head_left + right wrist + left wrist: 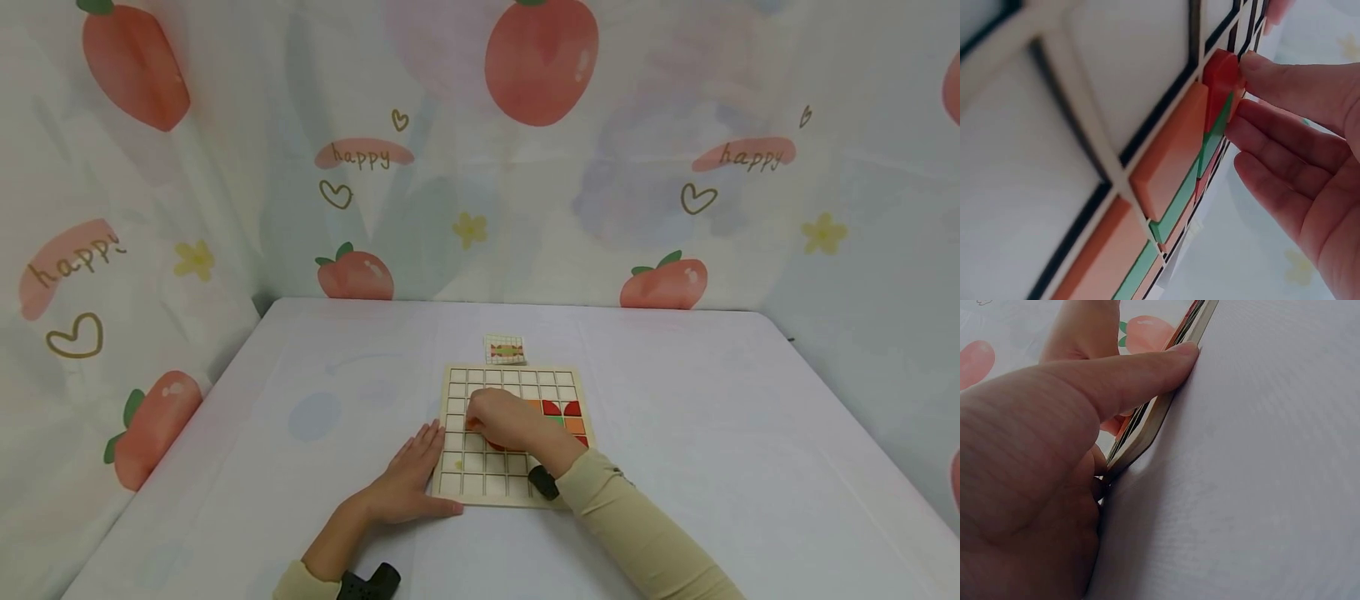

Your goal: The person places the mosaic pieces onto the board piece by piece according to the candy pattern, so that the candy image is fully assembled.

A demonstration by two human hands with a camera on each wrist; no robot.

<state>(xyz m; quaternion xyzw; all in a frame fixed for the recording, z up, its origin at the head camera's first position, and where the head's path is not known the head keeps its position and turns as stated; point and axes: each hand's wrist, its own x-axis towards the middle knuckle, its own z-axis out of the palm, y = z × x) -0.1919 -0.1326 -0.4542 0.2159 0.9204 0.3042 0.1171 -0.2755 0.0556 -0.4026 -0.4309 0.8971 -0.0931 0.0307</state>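
A wooden grid board (474, 486) lies on the table with coloured tiles in its middle rows. My left hand (405, 483) lies along the board's left edge, fingers straight, its thumb (1147, 378) at the near edge. Over the left part of the grid, my right hand (506, 421) pinches an orange tile (1239, 94) between thumb and fingertips, right at the board's surface. Beside it in the right wrist view sit a red tile (1219, 81), a green tile (1175, 203) and a larger orange tile (1174, 150). The right hand hides much of the pattern from the head view.
A small pattern card (506, 350) lies just beyond the board's far edge. Red rounded tiles (572, 408) and an orange square tile (573, 425) fill cells on the right. White cloth covers the table (712, 433), and a printed curtain (510, 208) hangs behind.
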